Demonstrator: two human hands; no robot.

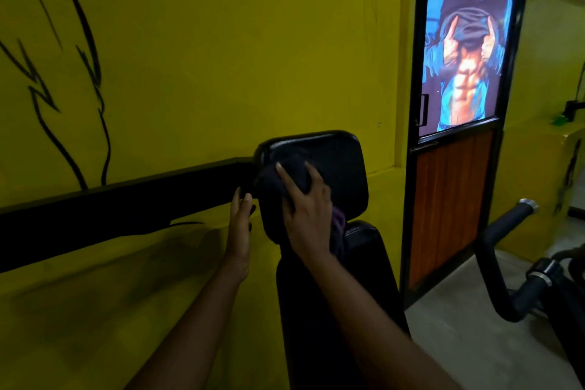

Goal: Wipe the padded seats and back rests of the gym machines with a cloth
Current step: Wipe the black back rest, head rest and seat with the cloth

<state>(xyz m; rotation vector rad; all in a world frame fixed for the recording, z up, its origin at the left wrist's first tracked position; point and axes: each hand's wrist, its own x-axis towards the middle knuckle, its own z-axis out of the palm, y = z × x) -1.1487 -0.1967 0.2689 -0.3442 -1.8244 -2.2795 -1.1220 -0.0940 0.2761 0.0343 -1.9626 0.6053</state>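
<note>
Here, against a yellow wall (221, 41), the long black back rest (332, 294) rises to a padded head rest (335, 161), with a black beam (110, 212) running off to its left. The dark cloth (272, 187) lies bunched on the head rest's face, pressed there by the right hand (305, 215) with fingers spread fairly straight. The left hand (239, 225), fingers extended and grasping nothing, touches the head rest's left edge where the beam meets it.
</note>
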